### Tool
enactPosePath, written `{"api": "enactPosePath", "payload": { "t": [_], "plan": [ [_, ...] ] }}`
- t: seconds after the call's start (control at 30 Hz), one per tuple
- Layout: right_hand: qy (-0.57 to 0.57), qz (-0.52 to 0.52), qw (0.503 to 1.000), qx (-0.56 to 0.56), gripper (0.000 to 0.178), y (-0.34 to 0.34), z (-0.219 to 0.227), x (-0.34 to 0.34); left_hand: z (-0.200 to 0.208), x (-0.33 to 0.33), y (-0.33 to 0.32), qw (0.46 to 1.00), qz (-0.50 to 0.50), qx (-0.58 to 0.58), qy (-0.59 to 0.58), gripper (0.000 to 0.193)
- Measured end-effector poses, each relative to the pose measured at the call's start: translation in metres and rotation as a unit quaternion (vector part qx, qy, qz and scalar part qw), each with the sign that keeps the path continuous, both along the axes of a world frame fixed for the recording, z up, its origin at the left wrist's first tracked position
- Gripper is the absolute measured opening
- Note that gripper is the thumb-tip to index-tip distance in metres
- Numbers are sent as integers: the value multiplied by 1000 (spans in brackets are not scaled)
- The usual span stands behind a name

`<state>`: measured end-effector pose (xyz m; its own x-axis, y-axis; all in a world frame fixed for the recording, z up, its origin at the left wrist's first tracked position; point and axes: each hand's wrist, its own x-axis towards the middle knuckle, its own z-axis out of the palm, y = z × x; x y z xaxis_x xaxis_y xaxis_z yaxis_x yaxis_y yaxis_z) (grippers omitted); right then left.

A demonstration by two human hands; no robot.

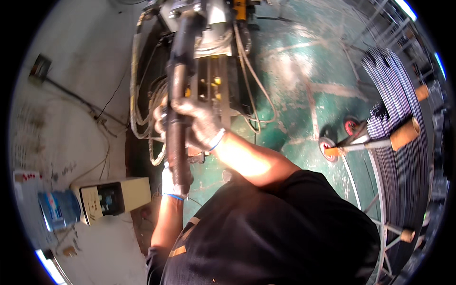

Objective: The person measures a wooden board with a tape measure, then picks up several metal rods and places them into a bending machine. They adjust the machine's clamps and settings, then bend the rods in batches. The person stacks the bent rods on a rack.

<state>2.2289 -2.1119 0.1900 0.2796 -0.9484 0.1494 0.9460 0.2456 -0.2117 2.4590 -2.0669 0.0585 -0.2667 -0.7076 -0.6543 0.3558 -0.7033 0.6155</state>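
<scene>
A thick dark tube (177, 147) runs from the machine (216, 21) at the top of the head view down toward me. My right hand (202, 118), in a whitish glove, is closed round its middle, the thumb across the front and the fingers showing on the left side. Lower down, my left hand (168, 180) wears a similar glove with a blue cuff and grips the tube's near end from behind. The tube hides much of those fingers. Beyond my hands, pale hoses (135, 85) and looped cables (247, 71) hang from the machine on both sides.
At left, a beige water dispenser (135, 194) with a blue bottle (59, 209) stands by the pale wall (85, 128). On the right, a wheeled rack (375, 180) holds many long dark strips (403, 166). The floor (294, 95) is worn green.
</scene>
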Motion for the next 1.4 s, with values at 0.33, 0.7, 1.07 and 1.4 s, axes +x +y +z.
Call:
{"api": "enactPosePath", "payload": {
  "t": [0.33, 0.7, 1.07, 1.4],
  "plan": [
    [594, -345, 719, -109, 25, 49, -51, -151, 26, -201, 39, 955, -99, -112, -257, 15],
    [731, -379, 563, 62, 16, 27, -106, -446, 26, -529, -19, 827, -178, -450, -286, 21],
    [587, -496, 599, 224, 15, -190, -50, -794, -67, -802, -217, 720, -271, -573, -283, 36],
    [512, -533, 612, 283, 16, -343, -76, -1025, 14, -1066, -415, 879, -388, -271, -62, 31]
  ]
}}
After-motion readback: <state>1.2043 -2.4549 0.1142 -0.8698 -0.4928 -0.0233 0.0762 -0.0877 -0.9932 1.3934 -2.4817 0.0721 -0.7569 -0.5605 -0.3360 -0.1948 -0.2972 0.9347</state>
